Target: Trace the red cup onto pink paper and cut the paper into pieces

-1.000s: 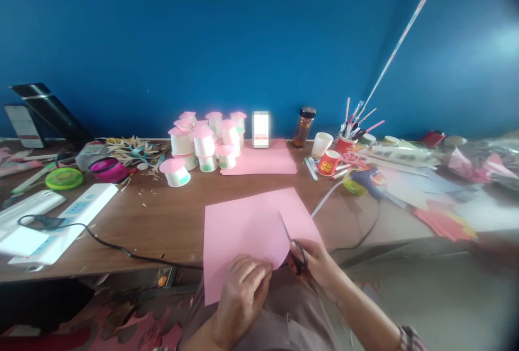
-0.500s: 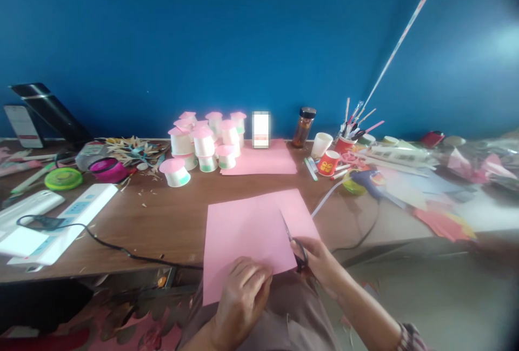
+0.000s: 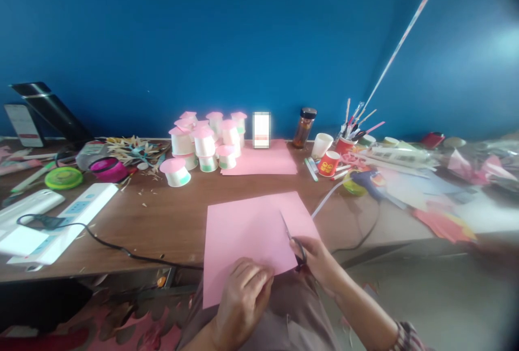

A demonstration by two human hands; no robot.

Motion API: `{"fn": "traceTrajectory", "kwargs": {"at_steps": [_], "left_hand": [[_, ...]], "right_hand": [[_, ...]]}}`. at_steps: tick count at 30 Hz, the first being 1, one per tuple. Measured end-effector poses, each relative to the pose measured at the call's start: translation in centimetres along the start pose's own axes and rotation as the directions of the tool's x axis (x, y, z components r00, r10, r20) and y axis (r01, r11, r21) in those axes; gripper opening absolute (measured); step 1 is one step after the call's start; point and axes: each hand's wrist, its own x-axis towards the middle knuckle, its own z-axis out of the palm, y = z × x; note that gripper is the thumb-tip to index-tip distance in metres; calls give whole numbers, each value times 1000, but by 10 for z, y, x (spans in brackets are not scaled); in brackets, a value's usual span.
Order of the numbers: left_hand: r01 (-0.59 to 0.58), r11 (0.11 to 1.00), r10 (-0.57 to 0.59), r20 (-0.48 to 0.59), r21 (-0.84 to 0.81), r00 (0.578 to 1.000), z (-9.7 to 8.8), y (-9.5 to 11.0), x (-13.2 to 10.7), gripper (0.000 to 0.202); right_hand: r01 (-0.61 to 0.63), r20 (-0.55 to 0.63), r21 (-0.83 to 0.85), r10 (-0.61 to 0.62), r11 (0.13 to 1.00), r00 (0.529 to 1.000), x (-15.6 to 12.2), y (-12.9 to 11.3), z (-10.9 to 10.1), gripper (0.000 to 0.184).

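Observation:
A large sheet of pink paper point(image 3: 239, 232) spans my lap and the table's front edge. My left hand point(image 3: 245, 294) is closed on its near edge, with the thumb underneath or hidden. In my right hand point(image 3: 318, 262) is a pair of scissors point(image 3: 300, 252) with dark handles. The scissor blades point away from me into the paper, towards its right side. Part of the handles is covered by my fingers.
White paper cups with pink tops point(image 3: 205, 145) stand in a group at the back, beside more pink paper point(image 3: 267, 161). A jar point(image 3: 305, 128), red cup point(image 3: 328, 164) and glue gun point(image 3: 371, 182) are to the right. A power strip point(image 3: 75, 216) lies left; pink scraps point(image 3: 141, 329) lie below.
The pink sheet's far edge has dipped very slightly. Both hands and the scissors stay nearly in the same place.

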Motion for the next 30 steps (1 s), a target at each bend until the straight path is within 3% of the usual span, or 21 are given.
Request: {"fn": "traceTrajectory", "kwargs": {"at_steps": [18, 23, 27, 29, 30], "left_hand": [[-12, 999, 12, 7, 41, 1000, 1, -1, -1, 27], [-54, 986, 33, 133, 159, 991, -8, 0, 0, 27], [-71, 969, 41, 131, 235, 991, -21, -20, 29, 19], [97, 967, -130, 130, 235, 983, -24, -41, 57, 21], [210, 954, -247, 163, 216, 955, -24, -52, 74, 24]], "right_hand": [[-7, 10, -11, 7, 1000, 1000, 1, -5, 0, 47], [-3, -5, -51, 3, 999, 1000, 1, -5, -2, 48], [3, 5, -43, -2, 999, 1000, 1, -6, -3, 48], [10, 8, -54, -9, 998, 1000, 0, -7, -3, 49], [10, 1, -67, -10, 998, 1000, 0, -7, -2, 49]]}}
